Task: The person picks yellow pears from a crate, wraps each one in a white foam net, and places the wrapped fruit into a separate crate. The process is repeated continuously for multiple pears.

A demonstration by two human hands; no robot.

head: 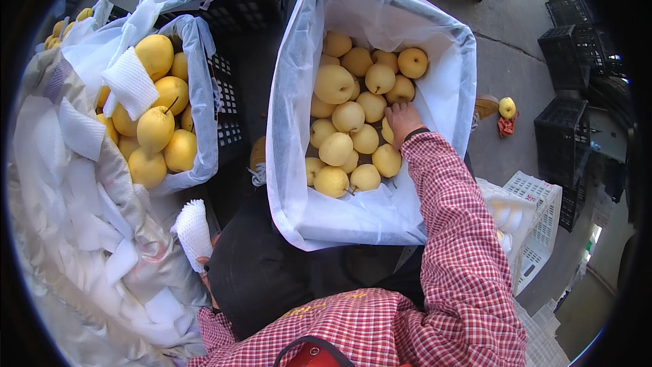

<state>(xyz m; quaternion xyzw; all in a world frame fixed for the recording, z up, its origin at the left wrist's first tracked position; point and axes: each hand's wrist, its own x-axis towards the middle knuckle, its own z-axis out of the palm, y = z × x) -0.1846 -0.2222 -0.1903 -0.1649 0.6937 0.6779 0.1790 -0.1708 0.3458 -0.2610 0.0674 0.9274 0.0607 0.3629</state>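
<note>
My right hand [404, 121] reaches into a crate lined with white sheeting [448, 76] and curls around a yellow pear [387, 131], which it partly hides. Several loose pears [348, 116] lie bare around it in the crate. Low on the left, beside my dark-clothed leg, my left hand [205, 268] holds a white foam net sleeve [193, 232] upright; most of that hand is hidden behind the leg. No pear shows in the sleeve.
At left, a large sack [168, 260] holds several foam sleeves [84, 204]. Behind it stands a lined black crate [226, 97] of yellow pears [155, 129]. White plastic crates [540, 229] stand at right, black crates [560, 127] beyond. One pear [507, 107] sits on the floor.
</note>
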